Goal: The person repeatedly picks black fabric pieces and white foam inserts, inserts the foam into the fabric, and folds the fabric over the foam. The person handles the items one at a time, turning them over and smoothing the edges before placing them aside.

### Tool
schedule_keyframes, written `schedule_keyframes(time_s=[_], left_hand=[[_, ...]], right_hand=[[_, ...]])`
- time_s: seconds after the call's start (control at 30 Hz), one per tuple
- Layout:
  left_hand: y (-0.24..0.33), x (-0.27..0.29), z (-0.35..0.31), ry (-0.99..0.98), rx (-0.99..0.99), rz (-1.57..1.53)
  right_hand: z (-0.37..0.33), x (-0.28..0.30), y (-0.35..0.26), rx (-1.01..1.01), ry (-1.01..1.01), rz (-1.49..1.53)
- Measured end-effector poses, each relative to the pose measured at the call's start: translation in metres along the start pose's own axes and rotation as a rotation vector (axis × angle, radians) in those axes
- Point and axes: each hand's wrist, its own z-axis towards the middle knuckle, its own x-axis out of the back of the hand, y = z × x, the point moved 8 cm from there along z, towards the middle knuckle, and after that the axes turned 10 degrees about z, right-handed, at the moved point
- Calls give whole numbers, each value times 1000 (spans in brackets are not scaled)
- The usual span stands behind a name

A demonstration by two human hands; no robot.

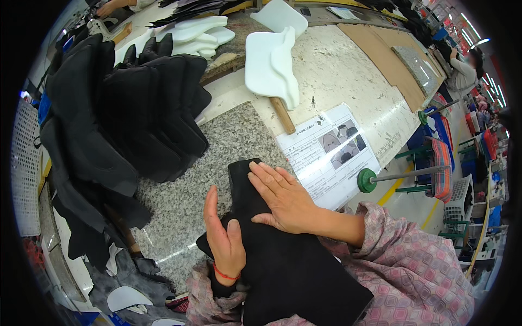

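Note:
A black shaped fabric panel (293,271) lies partly over the speckled granite slab (185,217) and runs down toward my lap. My right hand (285,201) rests flat on its narrow upper part, fingers stretched out and pointing to the upper left. My left hand (225,244), with a red string at the wrist, stands on edge along the panel's left side, its fingers straight and its thumb raised. Neither hand grips anything. What lies under the right palm is hidden.
Stacked black padded pieces (152,108) stand to the left. White foam pieces (270,62) lie at the far side, over a wooden handle (282,115). A printed sheet with pictures (331,155) is at the right, near a green-collared metal rod (367,180). Dark scraps (122,288) lie lower left.

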Motion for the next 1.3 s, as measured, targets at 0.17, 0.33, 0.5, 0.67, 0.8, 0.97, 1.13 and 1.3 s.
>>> schedule_keyframes(time_s=[0.17,0.33,0.5,0.67,0.8,0.97,1.13,1.3], left_hand=[[1,4,1,12,34,-79],[-9,4,0,47,103,-249],[-21,7,-1,105,162,-423],[-24,6,-4,104,178,-434],[-23,5,0,96,181,-390],[-24,7,-3,103,197,-360],[-25,7,3,114,164,-325],[-3,69,-19,238,317,-570]], right_hand=[[6,12,13,-37,166,-240],[28,-7,-7,139,22,-35],[52,6,0,172,128,-146],[55,-11,1,149,-1,-30],[70,-1,-14,151,61,0],[28,2,-22,164,-71,-24],[9,-13,-19,294,126,-7],[14,-18,-15,334,164,0]])
